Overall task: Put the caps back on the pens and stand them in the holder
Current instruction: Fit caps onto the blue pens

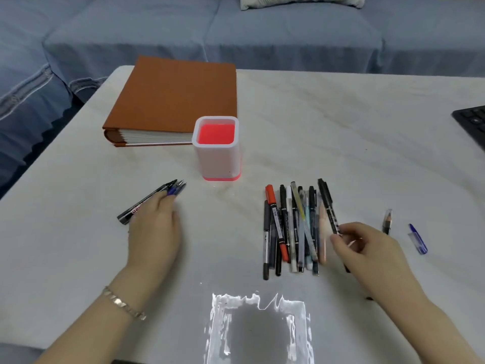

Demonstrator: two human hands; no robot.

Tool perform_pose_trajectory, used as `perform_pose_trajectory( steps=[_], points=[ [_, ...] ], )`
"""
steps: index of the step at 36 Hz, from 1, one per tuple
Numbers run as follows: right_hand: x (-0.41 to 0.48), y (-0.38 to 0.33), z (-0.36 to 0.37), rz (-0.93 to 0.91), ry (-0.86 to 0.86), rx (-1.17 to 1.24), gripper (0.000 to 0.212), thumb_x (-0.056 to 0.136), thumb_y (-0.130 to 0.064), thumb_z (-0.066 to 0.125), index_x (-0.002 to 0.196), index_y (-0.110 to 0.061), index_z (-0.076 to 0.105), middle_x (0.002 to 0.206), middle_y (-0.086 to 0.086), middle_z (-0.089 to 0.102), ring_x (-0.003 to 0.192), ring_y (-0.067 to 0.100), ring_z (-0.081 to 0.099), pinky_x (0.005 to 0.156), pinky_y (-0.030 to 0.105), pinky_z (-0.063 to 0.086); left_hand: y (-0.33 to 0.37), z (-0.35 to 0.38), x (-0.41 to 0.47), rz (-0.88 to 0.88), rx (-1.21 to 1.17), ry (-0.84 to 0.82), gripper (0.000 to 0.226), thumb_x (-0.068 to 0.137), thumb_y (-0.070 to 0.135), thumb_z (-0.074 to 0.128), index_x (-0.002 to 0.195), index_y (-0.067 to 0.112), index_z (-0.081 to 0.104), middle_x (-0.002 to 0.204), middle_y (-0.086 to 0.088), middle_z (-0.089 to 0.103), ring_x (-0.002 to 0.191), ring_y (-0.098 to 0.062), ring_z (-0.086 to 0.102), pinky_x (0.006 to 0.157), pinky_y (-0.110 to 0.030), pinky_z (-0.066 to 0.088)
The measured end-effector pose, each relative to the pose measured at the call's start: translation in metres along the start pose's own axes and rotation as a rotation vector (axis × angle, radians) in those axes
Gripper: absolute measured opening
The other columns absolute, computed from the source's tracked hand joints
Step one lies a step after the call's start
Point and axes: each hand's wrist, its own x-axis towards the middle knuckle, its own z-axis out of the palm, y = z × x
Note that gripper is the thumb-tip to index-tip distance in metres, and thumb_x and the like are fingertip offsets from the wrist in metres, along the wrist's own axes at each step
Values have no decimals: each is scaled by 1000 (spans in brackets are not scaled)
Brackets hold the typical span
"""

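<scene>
A white pen holder (217, 151) with a red inside and base stands upright mid-table, with nothing in it. Right of it lies a row of several pens (291, 227), black, orange, white and pale blue. My right hand (367, 248) pinches a black pen (328, 206) at the row's right edge, its far end pointing away from me. My left hand (154, 227) rests on a few uncapped pens (149, 200), a black marker and blue ones, their tips toward the holder. A clear cap (387, 222) and a blue cap (418, 239) lie at the right.
A thick orange-brown binder (173, 98) lies behind the holder at the left. A black keyboard's corner (472, 124) shows at the right edge. A shiny plastic sleeve (258, 329) lies near the front edge. A blue sofa stands beyond the table (341, 122).
</scene>
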Motion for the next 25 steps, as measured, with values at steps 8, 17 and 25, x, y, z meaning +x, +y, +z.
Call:
perform_pose_trajectory(
  steps=[8,17,25],
  points=[
    [13,7,21,32,-42,-242,21,86,-16,52,103,-7,61,68,1,55,66,18,49,62,27,33,-21,16,5,-33,154,-8,13,77,-3,61,90,-6,65,94,-26,63,79,-45,54,64,-46,46],
    [5,23,18,27,-102,-213,35,88,-22,53,121,-12,53,79,0,57,65,3,48,66,22,35,-6,13,19,-63,152,-107,11,81,4,58,81,-6,64,77,-30,63,76,-45,57,68,-46,46],
    [-6,40,-15,-37,-87,-200,25,87,-19,54,111,-20,59,88,-6,57,71,2,52,64,11,36,61,3,-10,-7,-308,-165,6,88,16,47,88,12,51,84,-5,53,73,-25,52,59,-33,37]
  ],
)
